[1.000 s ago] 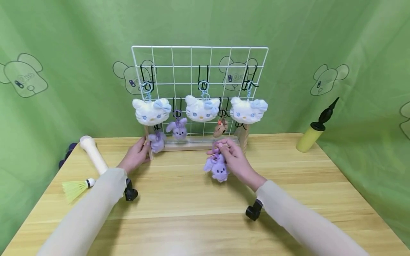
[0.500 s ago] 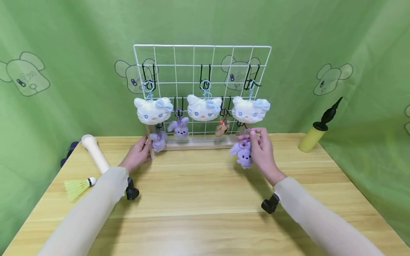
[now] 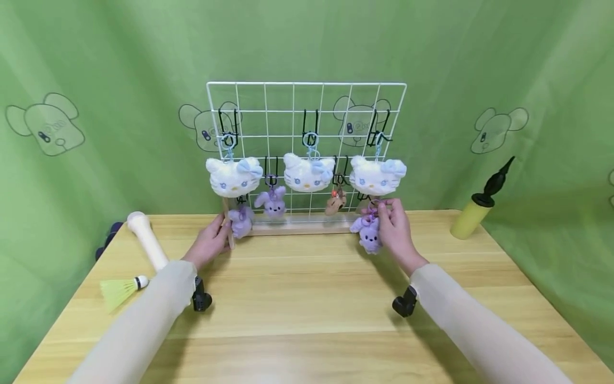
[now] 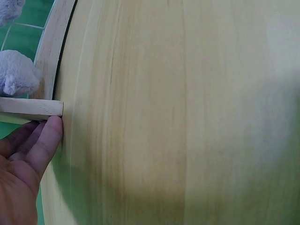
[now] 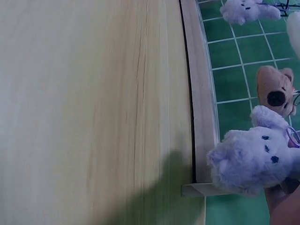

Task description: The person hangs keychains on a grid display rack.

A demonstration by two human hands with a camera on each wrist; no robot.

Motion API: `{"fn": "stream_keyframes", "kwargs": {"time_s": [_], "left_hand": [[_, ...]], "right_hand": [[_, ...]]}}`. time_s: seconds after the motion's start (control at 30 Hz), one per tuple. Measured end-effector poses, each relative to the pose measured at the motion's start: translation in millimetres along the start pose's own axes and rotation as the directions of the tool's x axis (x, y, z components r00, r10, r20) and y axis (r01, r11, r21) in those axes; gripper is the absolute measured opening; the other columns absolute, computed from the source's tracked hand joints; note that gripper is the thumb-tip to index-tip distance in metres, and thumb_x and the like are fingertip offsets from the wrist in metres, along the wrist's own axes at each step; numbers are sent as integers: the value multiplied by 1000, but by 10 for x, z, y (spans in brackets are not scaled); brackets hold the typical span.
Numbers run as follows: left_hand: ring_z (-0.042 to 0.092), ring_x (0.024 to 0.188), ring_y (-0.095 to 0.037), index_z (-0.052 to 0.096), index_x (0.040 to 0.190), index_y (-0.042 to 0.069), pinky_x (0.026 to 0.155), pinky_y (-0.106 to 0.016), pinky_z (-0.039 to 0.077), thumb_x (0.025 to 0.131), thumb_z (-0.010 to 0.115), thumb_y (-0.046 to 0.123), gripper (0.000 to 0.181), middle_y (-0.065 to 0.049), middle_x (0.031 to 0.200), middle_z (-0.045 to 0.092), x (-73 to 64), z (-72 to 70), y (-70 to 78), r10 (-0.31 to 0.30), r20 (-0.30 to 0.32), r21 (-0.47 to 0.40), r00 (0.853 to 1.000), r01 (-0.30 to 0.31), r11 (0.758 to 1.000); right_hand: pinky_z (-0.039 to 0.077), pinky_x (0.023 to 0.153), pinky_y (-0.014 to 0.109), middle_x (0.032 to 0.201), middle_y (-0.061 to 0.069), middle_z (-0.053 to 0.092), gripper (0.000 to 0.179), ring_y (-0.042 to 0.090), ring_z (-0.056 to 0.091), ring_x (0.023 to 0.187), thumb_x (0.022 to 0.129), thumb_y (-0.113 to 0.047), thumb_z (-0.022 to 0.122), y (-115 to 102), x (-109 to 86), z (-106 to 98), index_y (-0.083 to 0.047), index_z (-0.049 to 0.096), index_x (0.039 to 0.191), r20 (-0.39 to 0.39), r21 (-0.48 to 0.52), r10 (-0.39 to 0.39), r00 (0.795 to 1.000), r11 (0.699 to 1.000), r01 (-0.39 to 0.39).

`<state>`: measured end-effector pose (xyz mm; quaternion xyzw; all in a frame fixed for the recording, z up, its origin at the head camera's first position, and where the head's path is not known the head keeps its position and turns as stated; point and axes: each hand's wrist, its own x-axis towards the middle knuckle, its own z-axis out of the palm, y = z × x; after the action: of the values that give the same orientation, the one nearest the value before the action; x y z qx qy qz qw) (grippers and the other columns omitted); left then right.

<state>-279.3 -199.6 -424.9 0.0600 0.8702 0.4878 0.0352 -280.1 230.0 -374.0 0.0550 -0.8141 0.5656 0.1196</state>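
Observation:
My right hand (image 3: 395,229) pinches the ring of a purple plush bunny keychain (image 3: 369,236), which dangles in front of the rack's lower right corner. In the right wrist view the bunny (image 5: 253,157) mostly covers my fingers. A white wire grid rack (image 3: 307,83) stands on a wooden base (image 3: 297,228). At its left end my left hand (image 3: 211,242) touches the wooden foot (image 4: 33,108) from the outside, fingers nearly straight. Two other purple bunnies, one at mid-left (image 3: 273,202) and one lower left (image 3: 241,221), hang on black hooks.
White plush cat heads (image 3: 309,173) hang across the upper hooks, and a brown plush charm (image 3: 336,201) hangs lower right. To the left lie a white stick-shaped object (image 3: 147,240) and a yellow shuttlecock (image 3: 122,289). A yellow and black hand pump (image 3: 472,213) stands at the right.
My right hand has carried the bunny keychain from before the base's middle rightward to the rack's lower right corner, slowing lately. My left hand stays at the foot; the head view has tilted slightly.

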Motion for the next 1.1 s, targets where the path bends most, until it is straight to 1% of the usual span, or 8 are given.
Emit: {"fn": "stream_keyframes", "kwargs": {"time_s": [0.17, 0.33, 0.43, 0.6, 0.7, 0.8, 0.93, 1.1], "left_hand": [[53, 140, -50, 11, 169, 7, 106, -48, 59, 115, 30, 28, 61, -34, 162, 36, 24, -17, 18, -7, -7, 13, 1000, 7, 1000], [53, 141, -49, 12, 169, 8, 106, -47, 59, 115, 31, 29, 61, -33, 162, 37, 39, -42, 37, 1, -9, 28, 1000, -1, 1000], [52, 141, -49, 12, 169, 10, 106, -47, 59, 115, 31, 30, 61, -33, 162, 37, 42, -55, 42, 2, -12, 38, 1000, -1, 999], [51, 142, -50, 10, 169, 11, 105, -48, 59, 115, 31, 29, 61, -33, 163, 36, 53, -60, 59, 0, -5, 26, 1000, 0, 1000], [51, 142, -50, 11, 169, 11, 105, -48, 59, 115, 31, 29, 60, -33, 163, 37, 65, -59, 70, 2, -5, 28, 1000, -2, 1000], [52, 141, -50, 12, 169, 11, 107, -49, 58, 115, 31, 29, 60, -33, 162, 38, 71, -68, 90, -1, 5, 26, 1000, 1, 1000], [56, 136, -50, 15, 168, 6, 106, -49, 59, 115, 32, 29, 60, -36, 156, 45, 46, -109, 131, 7, 34, 62, 999, -9, 998], [61, 129, -51, 31, 159, -6, 105, -56, 59, 113, 38, 26, 56, -38, 145, 56, -40, -182, 184, 107, 37, 229, 994, -113, 967]], "right_hand": [[49, 50, 20, 132, 31, 66, 42, -3, 62, 76, 115, -25, 33, 11, 50, 15, 7, 42, 140, -7, -25, 2, 1000, 1000, -2], [44, 46, 20, 127, 31, 67, 39, 3, 51, 63, 114, -22, 35, 4, 97, 31, 6, 42, 141, -21, -35, 9, 1000, 999, -9], [45, 49, 19, 115, 28, 68, 37, 3, 50, 64, 114, -20, 37, 0, 118, 37, 6, 43, 139, -37, -52, 4, 999, 999, -6], [46, 52, 19, 94, 8, 62, 36, 4, 50, 67, 113, -19, 39, 14, 144, 11, 7, 44, 136, -48, -73, -1, 999, 997, -3], [47, 53, 19, 88, 6, 57, 36, 4, 50, 67, 113, -20, 40, 40, 148, -30, 7, 45, 135, -46, -91, -12, 999, 996, 8], [54, 64, 13, 98, 21, 66, 38, -1, 58, 76, 113, -21, 39, 66, 139, -88, 9, 44, 135, -34, -91, -19, 999, 996, 16], [59, 91, 12, 130, 35, 65, 41, -2, 65, 97, 114, -22, 36, 89, 91, -162, 12, 40, 137, -1, -63, -11, 1000, 998, 11], [59, 93, 14, 131, 35, 64, 39, -3, 65, 98, 114, -20, 36, 139, -26, -268, 11, 39, 137, 40, -113, 8, 999, 994, -4]]}}
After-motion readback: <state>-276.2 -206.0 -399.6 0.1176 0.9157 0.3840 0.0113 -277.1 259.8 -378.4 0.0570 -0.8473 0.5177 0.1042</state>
